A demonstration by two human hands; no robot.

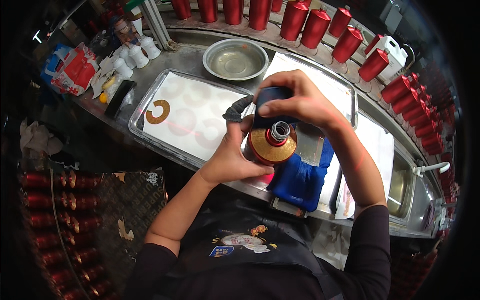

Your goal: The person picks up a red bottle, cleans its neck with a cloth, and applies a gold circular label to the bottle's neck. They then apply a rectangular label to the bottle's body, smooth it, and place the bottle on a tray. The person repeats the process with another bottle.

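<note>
Hands: both busy, close together over the worktop (187, 56).
Progress: gold covers the visible shoulder of the held bottle (264, 148), so that part looks done; mouth uncapped. One gold C-shaped piece (157, 120) lies unused on the white sheet (212, 97), left of the hands. Total left: can't tell.
Left hand (227, 161): part-closed round the bottle, thumb on near side; dark finger covers (235, 112) on the raised fingers.
Right hand (307, 100): narrow grip, thumb and fingers pinching a dark blue pad (276, 94) at the bottle's far side. Pressing or just beside: can't tell.
Bottle: between the hands, mouth up; base hidden.
Nearby: blue cloth (300, 184) just nearer the wearer than the hands; metal basin (210, 63) beyond them.
Red bottles (316, 30): standing in a row, farther beyond the hands.
</note>
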